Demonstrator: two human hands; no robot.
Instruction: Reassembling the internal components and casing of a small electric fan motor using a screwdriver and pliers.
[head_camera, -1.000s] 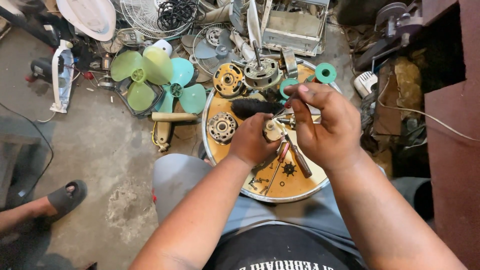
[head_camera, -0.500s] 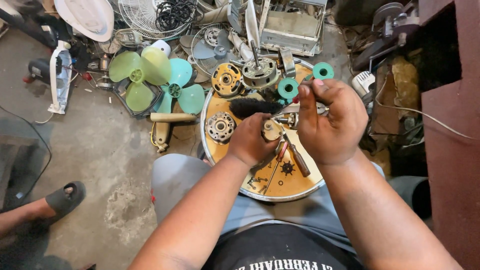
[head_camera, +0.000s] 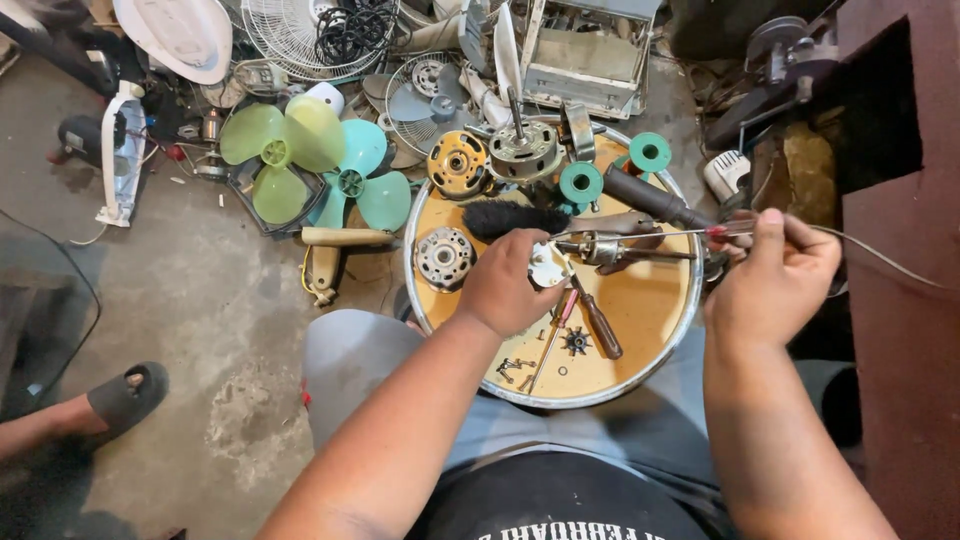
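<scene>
Across the person's lap sits a round metal tray (head_camera: 668, 345) with a yellow floor, its near rim partly hidden behind the forearms and its far rim buried under fan parts. Beyond the tray's far-left edge, two plastic fan blades lie on the concrete floor, a light green one (head_camera: 282, 145) overlapping a teal one (head_camera: 365, 185); past them the heap of wire guards and housings is too tangled to sort out. At the tray's far edge stand a motor (head_camera: 520, 148) with its shaft up, a yellow-ringed winding (head_camera: 458, 163) and two green spools (head_camera: 581, 183), with a black brush (head_camera: 512, 217) just inside them. A round metal end plate (head_camera: 444, 257) lies at the left edge, and a wooden-handled screwdriver (head_camera: 598, 322) lies near the middle; the small bits by the near edge are too tiny to name.

The left hand (head_camera: 505, 285) rests left of centre, fingers curled onto a small pale metal piece (head_camera: 546, 268) that its knuckles mostly cover, so its shape is hard to tell. The right hand (head_camera: 775, 280) hovers just off the tray's right edge, thumb and fingers pinched on a thin metal rod (head_camera: 640, 234). That rod runs level from the right hand's grip leftward over the tray to end just beside the left hand's fingertips. A thin wire (head_camera: 885, 262) trails from the right hand toward the right, cut off at the frame edge
</scene>
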